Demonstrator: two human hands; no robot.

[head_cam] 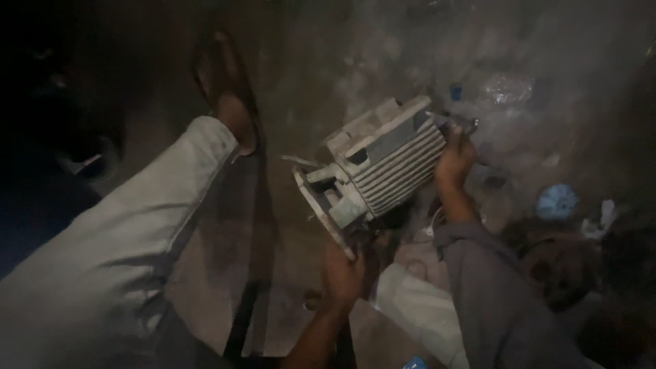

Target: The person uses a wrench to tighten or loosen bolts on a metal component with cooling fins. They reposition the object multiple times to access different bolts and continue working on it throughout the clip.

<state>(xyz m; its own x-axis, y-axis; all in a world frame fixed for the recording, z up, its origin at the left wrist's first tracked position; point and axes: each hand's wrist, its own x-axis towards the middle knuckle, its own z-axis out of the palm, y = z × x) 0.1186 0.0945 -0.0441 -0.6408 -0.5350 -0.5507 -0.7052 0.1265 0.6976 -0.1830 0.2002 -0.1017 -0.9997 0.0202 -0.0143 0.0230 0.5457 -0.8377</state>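
Dusty concrete floor (307,75), blue round disc (557,201), clear plastic wrap (507,87), sandalled foot (229,96)

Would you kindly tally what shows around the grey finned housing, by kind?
Finned metal housing: 1
Hands on it, left hand at the near end and right hand at the far end: 2
Blue round things on the floor, one large and one small: 2
Sandalled foot: 1
Total: 6
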